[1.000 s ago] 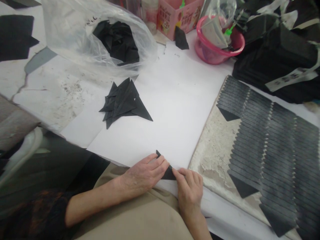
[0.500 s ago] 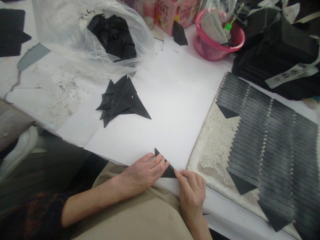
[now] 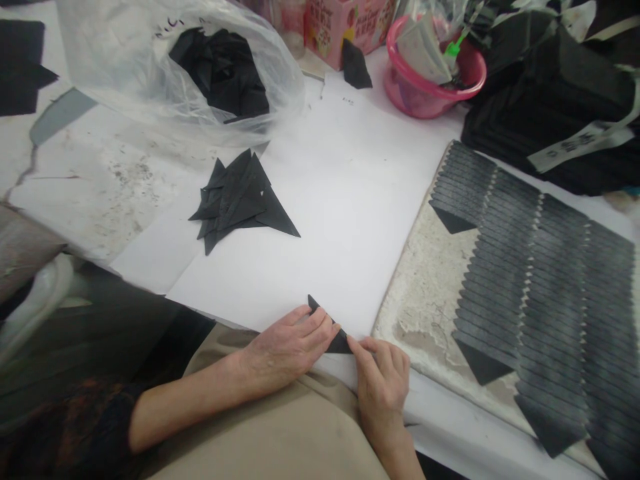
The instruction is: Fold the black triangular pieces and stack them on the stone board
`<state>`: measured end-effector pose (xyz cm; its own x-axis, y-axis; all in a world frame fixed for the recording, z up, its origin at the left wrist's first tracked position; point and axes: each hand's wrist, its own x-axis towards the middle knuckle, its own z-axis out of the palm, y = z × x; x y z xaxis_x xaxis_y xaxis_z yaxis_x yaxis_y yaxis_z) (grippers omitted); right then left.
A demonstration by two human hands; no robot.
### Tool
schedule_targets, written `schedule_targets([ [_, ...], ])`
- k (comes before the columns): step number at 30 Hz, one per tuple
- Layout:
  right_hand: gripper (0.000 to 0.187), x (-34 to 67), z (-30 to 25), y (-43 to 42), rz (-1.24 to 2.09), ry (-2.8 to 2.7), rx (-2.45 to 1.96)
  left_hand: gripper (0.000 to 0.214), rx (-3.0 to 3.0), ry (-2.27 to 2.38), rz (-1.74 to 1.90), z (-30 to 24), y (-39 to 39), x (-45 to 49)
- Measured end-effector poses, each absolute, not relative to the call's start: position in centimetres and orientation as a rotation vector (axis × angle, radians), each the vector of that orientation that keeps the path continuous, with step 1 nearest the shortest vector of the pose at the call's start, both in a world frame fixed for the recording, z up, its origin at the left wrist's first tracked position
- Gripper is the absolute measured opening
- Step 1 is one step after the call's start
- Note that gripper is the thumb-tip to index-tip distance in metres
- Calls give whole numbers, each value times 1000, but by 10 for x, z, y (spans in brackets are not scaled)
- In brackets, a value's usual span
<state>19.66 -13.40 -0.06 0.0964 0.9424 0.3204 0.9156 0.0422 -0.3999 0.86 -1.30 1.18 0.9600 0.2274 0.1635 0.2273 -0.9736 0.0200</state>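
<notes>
In the head view, the left hand (image 3: 287, 343) lies over a black piece (image 3: 341, 344) at the near edge of the worktop (image 3: 55, 213), on a white sheet (image 3: 340, 253). One pointed tip shows beyond its fingers, and the piece's right corner meets the right hand (image 3: 383, 380). The right grip is narrow, thumb and forefinger closed on that corner. The left grip presses from above with its fingers close together; whether its thumb closes underneath is hidden, so I cannot tell if it pinches.

A narrow band along the piece's slanting edge looks like a turned strip. If the left fingers pressed unevenly or the right pinch pulled off line, that strip could set crooked. The piece is small and mostly covered, so a drift might go unnoticed. Being so near the edge, it could also slide towards the lap if both hands eased off together.

To the right, near the right hand, a pale board (image 3: 425, 287) carries overlapping rows of black pieces (image 3: 500, 293); a sideways brush of that hand could skew the nearest ones. The loose pile of black triangles (image 3: 233, 203) lies well apart, beyond the left hand, and seems at little risk.
</notes>
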Motion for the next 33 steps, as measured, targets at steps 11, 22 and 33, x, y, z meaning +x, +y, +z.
schedule_targets([
  [11,19,200,2,-136,90,-1776,-1872,37,3092,289,264,18,-12,10],
  [22,21,200,2,-143,90,-1740,-1888,37,3096,274,261,18,-13,15],
  [33,23,202,2,-145,143,-1727,-1896,33,3020,243,316,16,-16,25],
])
